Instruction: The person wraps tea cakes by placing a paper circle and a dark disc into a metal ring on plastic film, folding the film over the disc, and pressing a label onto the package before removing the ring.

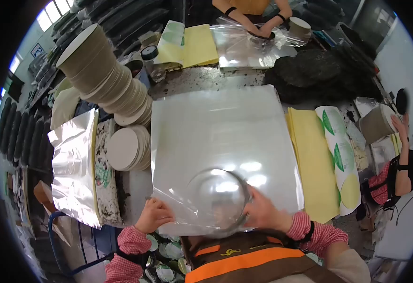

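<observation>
A stack of clear plastic film sheets [216, 122] lies on the table in front of me. At its near left corner my left hand [154, 215] pinches the film's edge, fingers closed, with creases running from them across the top sheet. My right hand [264, 211] grips the right side of a round, shiny ring [237, 178] over the near part of the stack. Motion blurs the ring and the fingers there, and film shows through its middle.
Round cardboard discs stand in a tall leaning stack [105, 70] and a short stack [127, 147] at left, beside silvery film [74, 165]. Yellow paper [312, 160] and green-printed label sheets [341, 158] lie right. Behind is a dark flaky heap [329, 73]; people work opposite and right.
</observation>
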Motion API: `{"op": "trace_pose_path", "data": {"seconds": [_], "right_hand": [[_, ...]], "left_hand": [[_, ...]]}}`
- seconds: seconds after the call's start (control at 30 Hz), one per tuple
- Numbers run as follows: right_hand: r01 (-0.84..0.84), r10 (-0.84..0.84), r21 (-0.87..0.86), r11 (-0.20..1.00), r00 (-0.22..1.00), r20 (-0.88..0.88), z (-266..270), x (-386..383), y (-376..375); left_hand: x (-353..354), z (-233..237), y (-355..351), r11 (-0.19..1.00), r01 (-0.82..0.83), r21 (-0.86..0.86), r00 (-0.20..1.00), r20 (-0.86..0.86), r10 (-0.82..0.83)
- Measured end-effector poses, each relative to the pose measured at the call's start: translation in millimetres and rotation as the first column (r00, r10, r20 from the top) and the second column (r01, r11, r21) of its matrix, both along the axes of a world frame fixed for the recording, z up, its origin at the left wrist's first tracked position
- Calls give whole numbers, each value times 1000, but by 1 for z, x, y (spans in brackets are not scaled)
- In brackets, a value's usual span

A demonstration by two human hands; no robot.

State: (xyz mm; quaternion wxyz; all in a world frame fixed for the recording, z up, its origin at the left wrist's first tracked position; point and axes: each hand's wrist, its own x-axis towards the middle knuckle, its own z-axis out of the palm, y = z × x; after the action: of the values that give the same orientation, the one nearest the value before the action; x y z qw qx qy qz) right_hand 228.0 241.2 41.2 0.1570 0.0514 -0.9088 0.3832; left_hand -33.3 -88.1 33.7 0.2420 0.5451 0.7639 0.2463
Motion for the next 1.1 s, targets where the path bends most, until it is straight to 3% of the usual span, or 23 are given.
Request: {"op": "trace_pose_path", "data": {"seconds": [0.03, 0.1, 0.13, 0.17, 0.2, 0.23, 0.3, 0.37, 0.43, 0.5, 0.53, 0.57, 0.6, 0.63, 0.67, 0.7, 0.77, 0.87, 0.9, 0.93, 0.97, 1.03, 1.1], "right_hand": [[-65, 78, 117, 991, 991, -112, 3, -3, -9], [-217, 261, -235, 947, 949, 177, -2, -15, -42], [-200, 243, -234, 951, 954, 173, 3, -25, -52], [-341, 343, -35, 939, 933, 107, 12, -34, -61], [-452, 447, 176, 875, 892, 66, 17, -40, -64], [-433, 429, 179, 884, 901, 58, 11, -44, -56], [84, -62, -80, 993, 967, 249, -8, -52, -18], [339, -341, 57, 939, 902, 264, -6, -62, 13], [354, -345, 13, 935, 901, 265, -14, -50, 17], [371, -341, -77, 926, 905, 256, -24, -30, 13], [373, -336, -118, 920, 909, 247, -28, -19, 12], [368, -329, -153, 917, 916, 229, -33, -10, 16], [238, -234, 1, 971, 957, 170, -41, 12, 19], [109, -129, 152, 982, 982, 136, -49, 41, 21], [59, -71, 193, 979, 996, 55, -47, 65, 25], [15, -10, 243, 970, 1000, -24, -37, 87, 31], [14, -46, 238, 971, 990, 130, 6, 117, 48], [385, -367, 500, 776, 920, -138, 48, 106, 123], [495, -489, 430, 755, 862, -133, 67, 85, 157], [601, -540, 436, 670, 798, -269, 76, 60, 192], [605, -608, 531, 593, 769, -198, 75, 48, 233], [673, -625, 554, 489, 714, -316, 62, 1, 313], [742, -656, 635, 213, 590, -470, 54, -44, 376]], "left_hand": [[-2, -5, 1, 1000, -21, -17, 999, -38, 20], [-8, 0, 11, 996, 88, 20, 995, -45, -87], [-8, 13, 23, 973, -205, 104, 977, 81, 197], [-7, 31, 38, 862, -485, 146, 865, 224, 448], [-3, 76, 56, 855, -448, 262, 892, 72, 446], [0, 81, 59, 864, -429, 265, 901, 65, 428], [15, 74, 47, 982, -47, 185, 964, -248, 93], [29, 18, 35, 998, -41, 49, 938, -342, 56], [19, 9, 37, 999, -13, -38, 944, -329, 0], [-8, 20, 39, 994, 108, -6, 994, -30, -108], [-29, 21, 24, 956, -40, -291, 991, 109, 74], [-44, 42, 34, 949, -177, -261, 971, 112, 212], [-58, 53, 47, 967, -239, 86, 964, -103, 247], [-69, 59, 55, 909, -348, 231, 841, -351, 411], [-82, 55, 59, 871, -435, 228, 629, -616, 475], [-95, 42, 59, 878, -416, 236, 633, -618, 466], [-114, 4, 49, 837, -522, 164, 485, -750, 450], [-118, -12, 46, 838, -533, 119, 468, -784, 408], [-116, -10, 48, 823, -552, 138, 430, -798, 422], [-116, -7, 49, 820, -546, 170, 427, -786, 447], [-119, -3, 52, 820, -545, 174, 421, -788, 448], [-115, 4, 52, 808, -572, 138, 526, -695, 491], [-109, 12, 57, 806, -564, 180, 521, -679, 517]]}}
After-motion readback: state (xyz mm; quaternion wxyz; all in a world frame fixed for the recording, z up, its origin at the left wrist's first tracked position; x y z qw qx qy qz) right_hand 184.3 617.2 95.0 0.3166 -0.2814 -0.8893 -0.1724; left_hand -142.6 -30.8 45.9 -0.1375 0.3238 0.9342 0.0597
